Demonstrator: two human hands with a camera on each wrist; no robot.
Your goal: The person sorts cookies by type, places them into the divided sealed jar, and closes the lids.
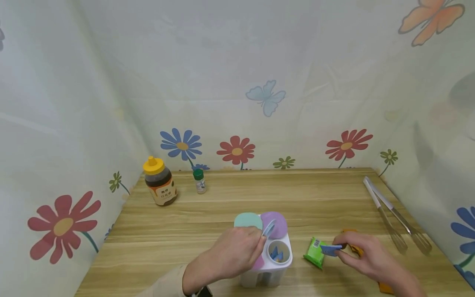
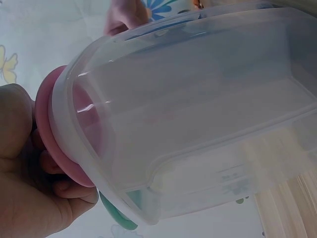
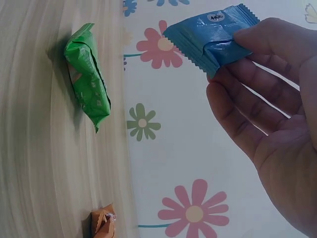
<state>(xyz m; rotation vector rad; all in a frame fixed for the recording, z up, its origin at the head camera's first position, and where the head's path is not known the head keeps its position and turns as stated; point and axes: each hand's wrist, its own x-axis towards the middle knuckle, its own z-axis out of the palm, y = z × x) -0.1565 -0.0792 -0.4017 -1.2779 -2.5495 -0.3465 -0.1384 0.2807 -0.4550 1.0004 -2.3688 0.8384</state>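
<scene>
A white box with round compartments (image 1: 259, 279) stands at the table's front. Green (image 1: 248, 220), purple (image 1: 278, 225) and pink lids (image 2: 43, 114) cover some compartments; the front right one is uncovered, with blue packets (image 1: 275, 255) inside. Over the box, my left hand (image 1: 235, 251) grips a light blue lid (image 1: 269, 227), its curled fingers close to the pink lid. My right hand (image 1: 365, 253) pinches a blue snack packet (image 3: 215, 37) between thumb and fingers, right of the box. Beside that hand lies a green packet (image 1: 315, 252). Orange packets (image 1: 386, 287) are partly hidden by my right hand and wrist.
A honey bottle with a yellow cap (image 1: 160, 181) and a small green-capped shaker (image 1: 199, 181) stand at the back left. Metal tongs (image 1: 389, 216) lie along the table's right side. A flowered curtain (image 1: 208, 82) encloses the back and sides.
</scene>
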